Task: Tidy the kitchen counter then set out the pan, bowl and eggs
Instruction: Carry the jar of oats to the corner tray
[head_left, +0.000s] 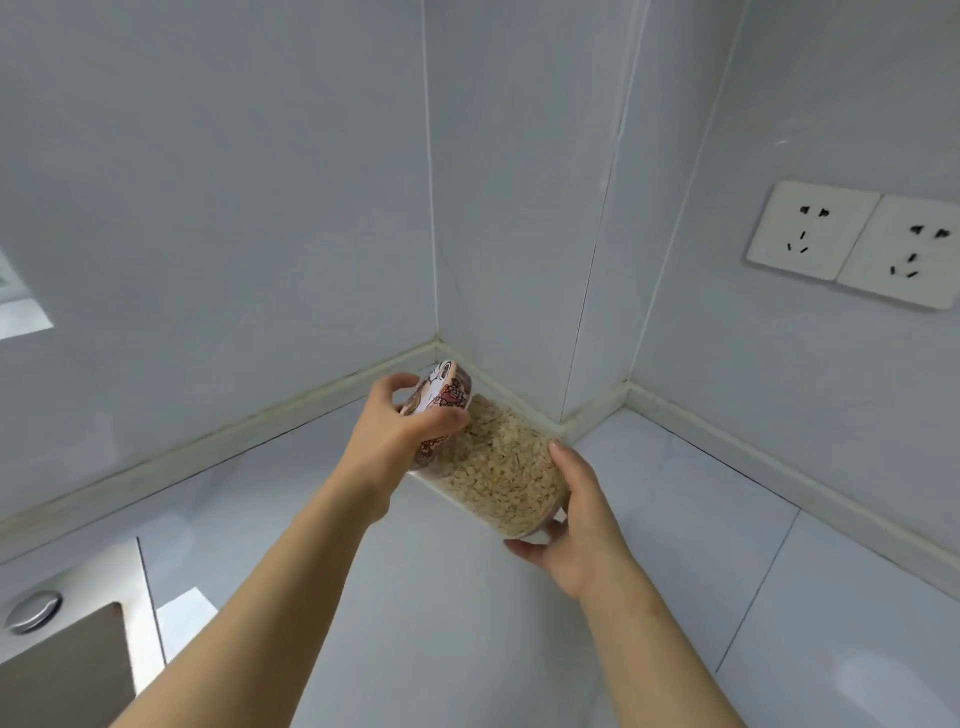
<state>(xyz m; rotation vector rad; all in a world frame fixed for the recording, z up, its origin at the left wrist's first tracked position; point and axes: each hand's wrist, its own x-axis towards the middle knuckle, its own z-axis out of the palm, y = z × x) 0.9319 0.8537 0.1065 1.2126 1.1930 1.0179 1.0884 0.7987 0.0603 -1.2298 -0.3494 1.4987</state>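
Note:
A clear jar of oats (501, 467) with a patterned pink and brown lid (441, 397) is tilted in the back corner of the white counter (467, 597), lid end toward the left wall. My left hand (400, 436) grips the lid end. My right hand (571, 514) cups the jar's base from the right and below. Whether the jar touches the counter is hidden by my hands. No pan, bowl or eggs are in view.
Grey tiled walls (260, 208) meet at the corner behind the jar. Two white wall sockets (852, 241) sit at the right. A steel sink edge with a round plug (34, 610) is at the lower left.

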